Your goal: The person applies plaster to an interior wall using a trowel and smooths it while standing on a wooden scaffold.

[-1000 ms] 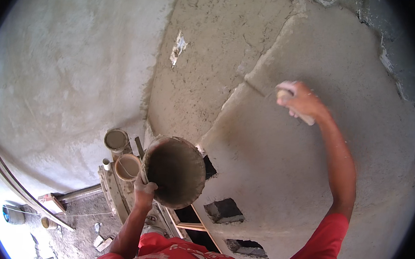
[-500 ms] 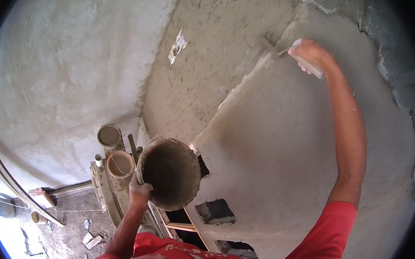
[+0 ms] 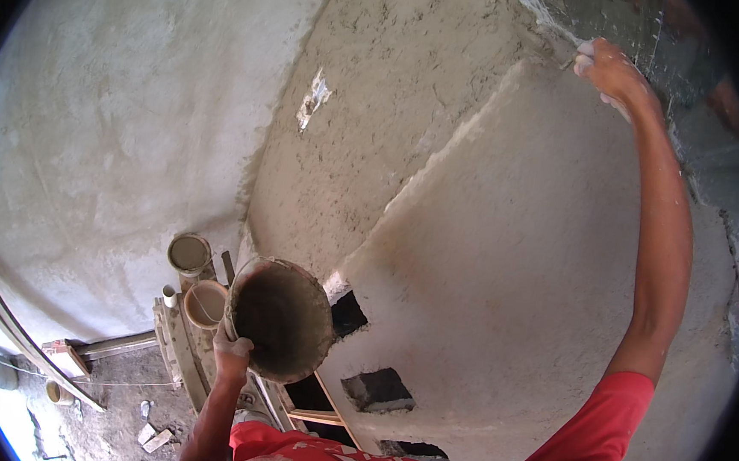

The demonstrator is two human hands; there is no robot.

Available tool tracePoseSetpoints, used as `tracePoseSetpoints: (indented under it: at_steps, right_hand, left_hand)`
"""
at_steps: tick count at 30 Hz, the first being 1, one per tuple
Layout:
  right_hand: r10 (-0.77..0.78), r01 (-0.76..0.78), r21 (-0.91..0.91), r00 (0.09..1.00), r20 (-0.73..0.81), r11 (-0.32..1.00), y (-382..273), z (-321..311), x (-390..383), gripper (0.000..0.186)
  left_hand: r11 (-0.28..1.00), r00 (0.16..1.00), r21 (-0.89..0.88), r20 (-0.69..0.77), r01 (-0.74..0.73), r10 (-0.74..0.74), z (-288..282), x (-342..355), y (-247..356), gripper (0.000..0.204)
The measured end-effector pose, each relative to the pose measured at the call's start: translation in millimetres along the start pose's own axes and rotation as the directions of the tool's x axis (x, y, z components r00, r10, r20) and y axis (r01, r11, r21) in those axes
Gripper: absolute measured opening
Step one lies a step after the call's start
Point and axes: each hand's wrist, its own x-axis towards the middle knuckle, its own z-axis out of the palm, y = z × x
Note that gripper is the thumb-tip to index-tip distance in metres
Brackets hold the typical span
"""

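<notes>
Nearest, the left hand (image 3: pixel 232 351) has its fingers curled over the rim of a round, mortar-caked pan (image 3: pixel 280 318), held low at chest level, its inside dark and rough. Just beyond it stand two small cylindrical containers (image 3: pixel 190 254) on a scaffold plank (image 3: pixel 175 341). Farther off, the right hand (image 3: pixel 605 69) is raised high and closed on a pale tool, largely hidden, pressed to the wall (image 3: pixel 521 267), where smooth grey plaster meets coarse, gritty undercoat.
</notes>
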Motion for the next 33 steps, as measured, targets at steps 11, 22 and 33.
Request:
tracePoseSetpoints:
  at_steps: [11, 22, 33]
  right_hand:
    - [-0.362, 0.188, 0.657, 0.922, 0.139, 0.73, -83, -35, -58, 0.056]
    - [0.102, -0.135, 0.554, 0.991, 0.089, 0.822, -14, 49, -29, 0.051]
    - [-0.463, -0.559, 0.479, 0.182, 0.868, 0.677, -136, 265, -303, 0.056]
  left_hand:
    - [0.998, 0.999, 0.048, -0.005, 0.047, -0.047, -6, 8, -8, 0.06]
    - [0.997, 0.997, -0.051, -0.03, 0.063, -0.064, -11, -1, -4, 0.059]
    - [0.993, 0.997, -0.105, -0.055, 0.05, -0.056, 10, 17, -10, 0.063]
